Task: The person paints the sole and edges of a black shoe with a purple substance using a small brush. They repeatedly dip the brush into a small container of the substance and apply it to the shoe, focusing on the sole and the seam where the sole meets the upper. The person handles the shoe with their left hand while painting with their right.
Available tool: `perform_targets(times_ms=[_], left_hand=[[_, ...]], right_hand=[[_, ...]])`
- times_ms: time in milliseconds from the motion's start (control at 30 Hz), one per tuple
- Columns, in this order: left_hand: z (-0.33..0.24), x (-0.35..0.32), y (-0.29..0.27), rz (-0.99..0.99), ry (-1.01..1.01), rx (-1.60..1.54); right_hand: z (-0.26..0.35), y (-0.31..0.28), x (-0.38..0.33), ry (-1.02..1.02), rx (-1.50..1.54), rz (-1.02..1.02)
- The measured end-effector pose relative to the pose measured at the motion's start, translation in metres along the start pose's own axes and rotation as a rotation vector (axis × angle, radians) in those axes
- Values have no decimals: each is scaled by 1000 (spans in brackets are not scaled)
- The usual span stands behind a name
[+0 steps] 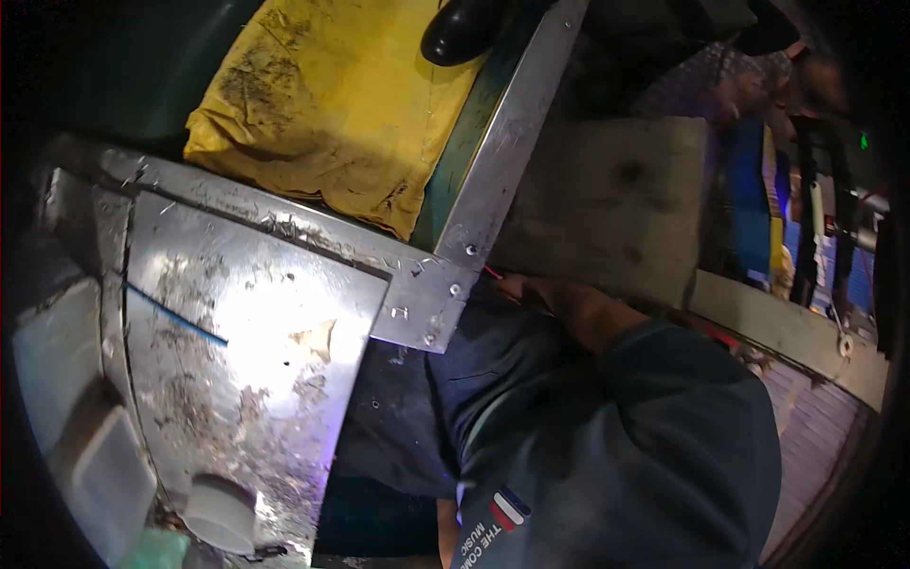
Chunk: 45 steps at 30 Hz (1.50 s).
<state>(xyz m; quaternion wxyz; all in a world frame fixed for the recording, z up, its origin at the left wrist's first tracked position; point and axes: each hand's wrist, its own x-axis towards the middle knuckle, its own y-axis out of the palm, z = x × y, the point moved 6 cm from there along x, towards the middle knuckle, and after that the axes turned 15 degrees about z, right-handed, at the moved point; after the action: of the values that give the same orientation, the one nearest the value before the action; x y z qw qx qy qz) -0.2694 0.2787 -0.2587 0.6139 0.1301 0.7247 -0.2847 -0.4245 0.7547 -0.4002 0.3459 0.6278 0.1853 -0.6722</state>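
My right arm, in a dark short sleeve, reaches forward from the right. The right hand (527,292) is low beside the corner of a metal frame (444,284). Its fingers look drawn together in shadow. A thin red bit (492,273) shows at the fingertips, too small to name. Of my left arm only a strip of skin (446,534) shows at the lower edge; the left hand is out of view. Left of my dark trousers (403,417) lies a scuffed metal tabletop (256,228), strewn with staples along its far rim.
On the tabletop lie a blue tie or cord (175,313) and a white cup-like tub (220,517). Beyond it is a stained yellow sheet (351,104), with a rounded black thing (462,33) on it. A grey block-like surface (607,209) stands right of the frame; stacked sheets (815,455) lie farther right.
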Motion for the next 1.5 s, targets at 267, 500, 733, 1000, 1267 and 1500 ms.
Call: perform_targets(times_ms=[267, 500, 733, 1000, 1267, 1500], left_hand=[[-13, -9, 35, -130, 144, -30], [38, -63, 39, -227, 84, -67], [36, -29, 53, -158, 267, -115], [53, -15, 74, -155, 345, 166], [44, -33, 43, -40, 255, -91], [99, -57, 46, -277, 319, -144]], right_hand=[[34, -48, 1, -136, -191, -494], [68, -46, 45, -363, -223, -214], [-21, -157, 144, -514, 214, -223], [8, -100, 22, -91, -426, -602], [14, -70, 64, -88, -374, -578], [115, -13, -14, -302, -267, -586]])
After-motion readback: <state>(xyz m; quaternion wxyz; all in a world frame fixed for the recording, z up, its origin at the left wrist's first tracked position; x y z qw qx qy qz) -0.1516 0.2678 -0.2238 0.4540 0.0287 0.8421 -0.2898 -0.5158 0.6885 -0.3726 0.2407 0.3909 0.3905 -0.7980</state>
